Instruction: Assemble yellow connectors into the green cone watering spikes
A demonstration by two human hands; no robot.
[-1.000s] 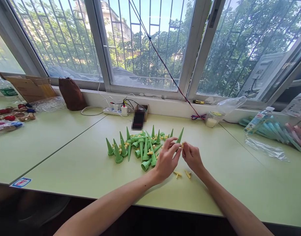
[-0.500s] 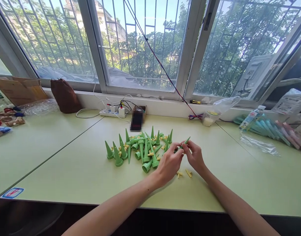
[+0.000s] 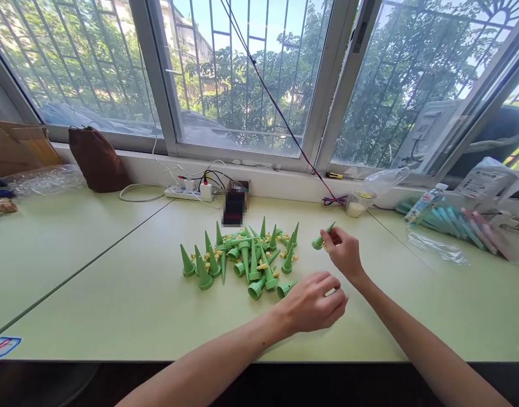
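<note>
While the right hand [image 3: 343, 252] pinches a green cone [image 3: 318, 243] between thumb and fingers, the left hand [image 3: 314, 302], nearer the person, has half-curled fingers; whether it grips anything cannot be told. Partly hidden behind the left hand is a loose cone [image 3: 284, 290]. Left of both hands, more green cones [image 3: 254, 265] and yellow pieces [image 3: 263, 266] crowd the surface [image 3: 115, 299]. Beyond the right hand stands a jar [image 3: 355, 209].

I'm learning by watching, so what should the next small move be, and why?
Probably stand the green cone in the right hand upright on the table: it is tilted, several other cones stand tip up nearby, and the left hand is apart from it, so setting it down might free the right hand.
</note>
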